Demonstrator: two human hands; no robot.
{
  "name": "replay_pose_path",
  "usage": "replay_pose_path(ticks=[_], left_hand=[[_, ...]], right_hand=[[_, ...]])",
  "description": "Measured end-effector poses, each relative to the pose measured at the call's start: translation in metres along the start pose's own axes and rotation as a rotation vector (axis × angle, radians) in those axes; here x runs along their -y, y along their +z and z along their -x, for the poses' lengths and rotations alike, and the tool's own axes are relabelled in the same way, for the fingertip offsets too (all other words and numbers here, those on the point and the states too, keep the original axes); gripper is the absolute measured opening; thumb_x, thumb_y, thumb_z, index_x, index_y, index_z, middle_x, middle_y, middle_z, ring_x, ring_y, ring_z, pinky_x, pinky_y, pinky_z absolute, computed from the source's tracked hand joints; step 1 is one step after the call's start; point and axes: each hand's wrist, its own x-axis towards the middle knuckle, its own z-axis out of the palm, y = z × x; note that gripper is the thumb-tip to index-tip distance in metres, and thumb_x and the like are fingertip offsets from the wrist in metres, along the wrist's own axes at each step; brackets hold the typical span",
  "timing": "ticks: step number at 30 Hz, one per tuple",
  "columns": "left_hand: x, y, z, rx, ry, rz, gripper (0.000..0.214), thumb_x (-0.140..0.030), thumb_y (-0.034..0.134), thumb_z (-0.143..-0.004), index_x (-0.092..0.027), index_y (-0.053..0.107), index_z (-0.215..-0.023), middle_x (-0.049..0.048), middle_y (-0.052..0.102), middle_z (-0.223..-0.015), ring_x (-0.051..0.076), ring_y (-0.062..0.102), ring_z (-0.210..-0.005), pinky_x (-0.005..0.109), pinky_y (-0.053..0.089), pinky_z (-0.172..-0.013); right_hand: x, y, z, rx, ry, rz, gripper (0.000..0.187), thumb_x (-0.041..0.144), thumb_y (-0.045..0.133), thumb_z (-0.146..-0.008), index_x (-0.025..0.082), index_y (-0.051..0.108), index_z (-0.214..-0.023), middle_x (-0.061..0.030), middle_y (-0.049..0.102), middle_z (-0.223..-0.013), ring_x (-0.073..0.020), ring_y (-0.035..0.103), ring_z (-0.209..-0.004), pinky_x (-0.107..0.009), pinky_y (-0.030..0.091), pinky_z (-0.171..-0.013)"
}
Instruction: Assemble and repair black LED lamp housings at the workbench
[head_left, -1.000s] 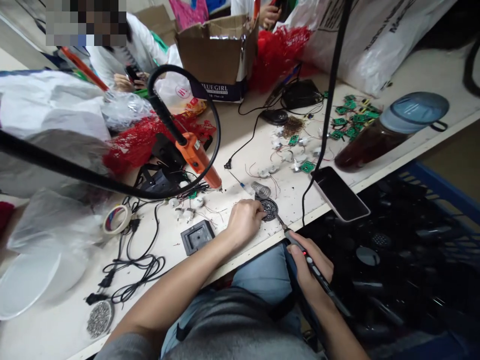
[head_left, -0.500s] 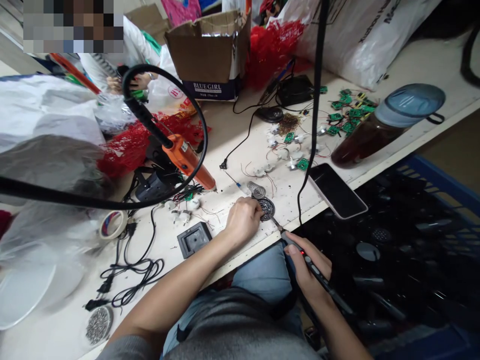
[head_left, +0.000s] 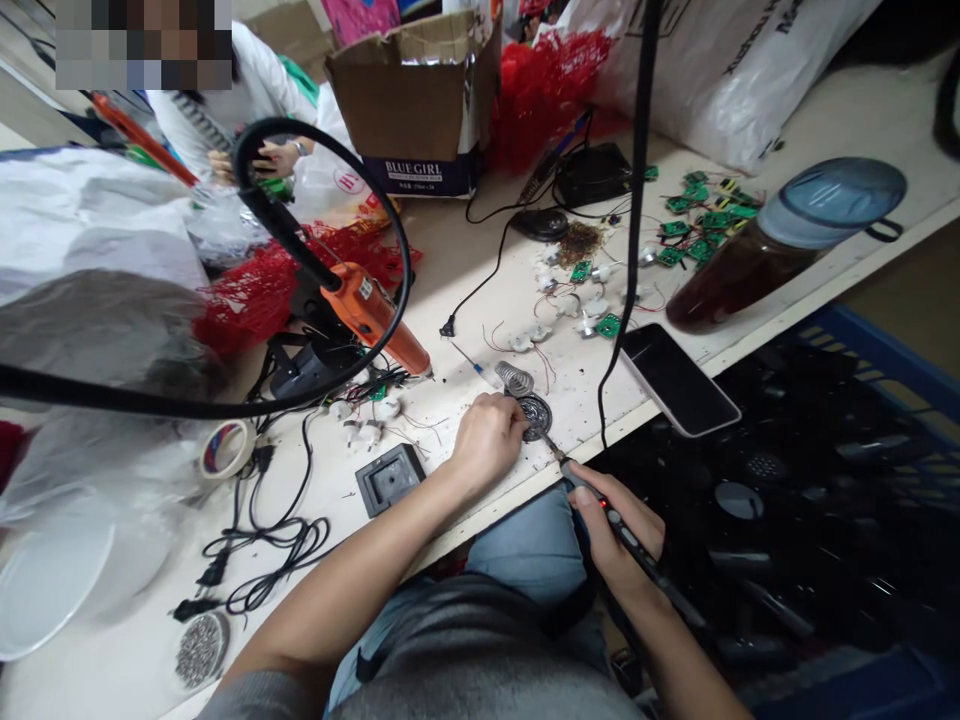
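Observation:
My left hand point(head_left: 489, 437) is closed, its fingers pinching a small round black grille part point(head_left: 537, 415) against the white bench near the front edge. My right hand point(head_left: 616, 530) grips a slim black soldering iron point(head_left: 627, 535) with a red light on it. The iron's thin tip reaches up and left to the edge of the grille part. A coil of solder wire point(head_left: 516, 379) lies just behind the grille part.
An orange power screwdriver point(head_left: 373, 318) hangs on a black cable over the bench. A phone point(head_left: 679, 378), a dark bottle point(head_left: 780, 248), green circuit boards point(head_left: 701, 220), a cardboard box point(head_left: 416, 100), a black square holder point(head_left: 391, 478) and tape point(head_left: 225, 449) lie around. Another person's hands point(head_left: 264, 160) work at the far side.
My hands stay on the grille part and the iron. The view has shifted slightly, nothing else has visibly moved.

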Motion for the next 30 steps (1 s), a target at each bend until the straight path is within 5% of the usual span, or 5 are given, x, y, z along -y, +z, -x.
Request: replay_pose_path(ticks=[8,18,25,30], left_hand=[[0.001,0.0,0.0,0.007,0.007,-0.009,0.008,-0.011,0.064,-0.085,-0.016,0.07,-0.083,0.0076,0.07,-0.087,0.023,0.063,-0.089,0.032,0.048,-0.078],[0.01,-0.007,0.021,-0.139,0.057,0.153,0.007,-0.014,0.07,-0.086,-0.019,0.07,-0.082,0.0029,0.068,-0.08,0.02,0.06,-0.083,0.031,0.047,-0.076],[0.023,-0.016,0.079,-0.326,0.107,0.324,0.006,-0.021,0.069,-0.09,-0.02,0.072,-0.085,0.0029,0.071,-0.081,0.017,0.062,-0.08,0.031,0.048,-0.079],[0.035,-0.001,0.135,-0.471,-0.128,0.619,0.018,-0.034,0.068,-0.089,-0.019,0.073,-0.081,0.0031,0.071,-0.076,0.015,0.063,-0.07,0.027,0.05,-0.068]], right_hand=[[0.01,0.0,-0.012,0.028,-0.14,0.059,0.034,0.007,0.059,-0.091,0.021,0.068,-0.121,-0.0043,0.075,-0.091,-0.0146,0.071,-0.076,-0.025,0.058,-0.069],[0.019,-0.012,-0.003,-0.042,-0.037,0.004,0.03,0.014,0.057,-0.094,0.026,0.069,-0.119,-0.0031,0.074,-0.086,-0.0174,0.07,-0.067,-0.031,0.06,-0.061],[0.023,-0.011,-0.002,0.009,-0.201,-0.015,0.036,0.011,0.062,-0.091,0.023,0.067,-0.124,-0.005,0.073,-0.089,-0.0174,0.069,-0.071,-0.03,0.06,-0.06],[0.034,0.003,-0.002,0.096,-0.298,-0.005,0.043,0.005,0.064,-0.089,0.024,0.065,-0.127,-0.006,0.068,-0.094,-0.0169,0.069,-0.079,-0.029,0.06,-0.067]])
